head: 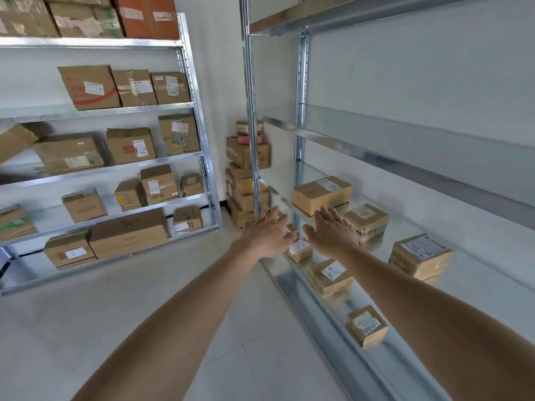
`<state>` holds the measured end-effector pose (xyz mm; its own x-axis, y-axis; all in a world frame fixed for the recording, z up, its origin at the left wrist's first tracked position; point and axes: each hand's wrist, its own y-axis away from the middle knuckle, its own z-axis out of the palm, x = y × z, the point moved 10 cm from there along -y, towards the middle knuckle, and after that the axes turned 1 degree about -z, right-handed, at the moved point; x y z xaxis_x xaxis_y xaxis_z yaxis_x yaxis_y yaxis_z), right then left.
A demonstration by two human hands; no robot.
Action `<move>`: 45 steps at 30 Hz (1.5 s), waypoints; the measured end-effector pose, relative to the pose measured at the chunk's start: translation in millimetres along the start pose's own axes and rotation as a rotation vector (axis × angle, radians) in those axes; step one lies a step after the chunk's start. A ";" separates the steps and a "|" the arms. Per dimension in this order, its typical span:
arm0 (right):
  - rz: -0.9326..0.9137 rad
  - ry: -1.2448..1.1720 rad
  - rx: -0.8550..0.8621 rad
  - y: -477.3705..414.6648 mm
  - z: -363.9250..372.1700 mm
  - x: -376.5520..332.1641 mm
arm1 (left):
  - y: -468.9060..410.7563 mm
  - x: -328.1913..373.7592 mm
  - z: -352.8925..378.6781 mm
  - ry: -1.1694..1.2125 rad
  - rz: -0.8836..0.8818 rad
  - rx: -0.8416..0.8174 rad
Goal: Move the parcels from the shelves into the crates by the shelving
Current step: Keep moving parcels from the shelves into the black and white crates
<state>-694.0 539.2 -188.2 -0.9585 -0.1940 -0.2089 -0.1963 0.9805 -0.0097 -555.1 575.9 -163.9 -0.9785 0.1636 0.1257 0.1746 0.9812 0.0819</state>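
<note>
At the low shelf [477, 287] of the right-hand rack, both hands reach in and hold nothing.
The left hand [265, 235] and the right hand [330, 233] stretch forward, fingers straight and spread wide (backs up), either side of a small parcel [299, 250]. A larger parcel [321, 193] sits just beyond the right hand on the same shelf. Other parcels [419, 256] lie along it. A stack of boxes [246, 183] stands in the corner.
</note>
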 end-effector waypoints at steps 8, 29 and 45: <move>0.083 -0.023 0.019 -104.5 1.5 -25.4 | -104.5 -61.7 -7.8 -0.018 0.089 -0.048; 0.207 -0.069 0.031 -386.5 25.5 35.6 | -401.3 -113.1 -13.0 -0.084 0.222 -0.116; 0.474 -0.139 0.144 -479.1 31.9 137.4 | -570.4 -69.7 15.2 0.084 0.453 -0.282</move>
<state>-725.0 43.8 -243.5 -0.8969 0.2697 -0.3504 0.2932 0.9559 -0.0149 -588.2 6.4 -234.4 -0.7885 0.5437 0.2874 0.6108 0.7470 0.2625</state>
